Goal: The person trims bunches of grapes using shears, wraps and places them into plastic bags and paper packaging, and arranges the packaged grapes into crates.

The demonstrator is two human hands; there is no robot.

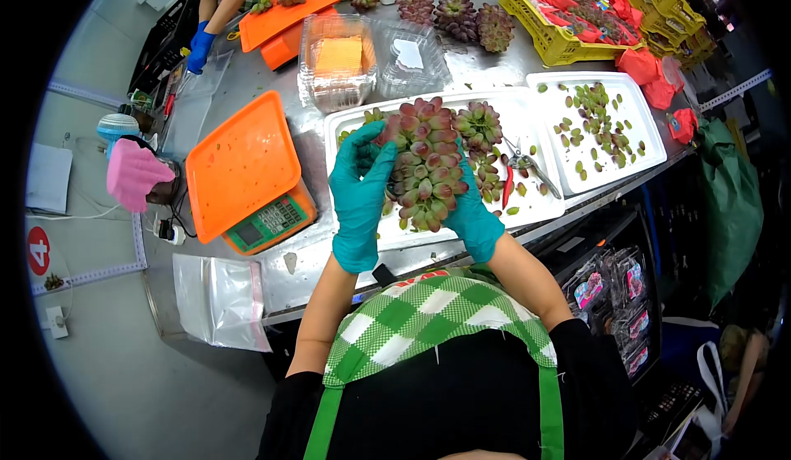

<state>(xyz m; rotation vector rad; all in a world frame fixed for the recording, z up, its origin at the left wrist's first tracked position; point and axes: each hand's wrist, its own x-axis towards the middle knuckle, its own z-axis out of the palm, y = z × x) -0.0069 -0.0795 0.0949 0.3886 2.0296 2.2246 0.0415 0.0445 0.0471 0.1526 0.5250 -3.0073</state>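
Note:
A large bunch of red-green grapes (424, 163) is held up between both my hands over a white tray (535, 205). My left hand (360, 200), in a teal glove, cups its left side. The bunch's right underside rests in my right hand (474, 213), also teal-gloved. A second, smaller bunch (479, 126) lies on the tray just behind. Scissors with a red handle (521, 168) lie on the tray to the right, among loose grapes.
An orange-topped scale (243, 163) stands at left. Clear plastic punnets (338, 60) sit behind the tray. Another white tray (597, 126) holds several loose grapes at right. A yellow crate (560, 15) and more bunches (461, 15) lie at the back. Another person's blue-gloved hand (198, 48) works far left.

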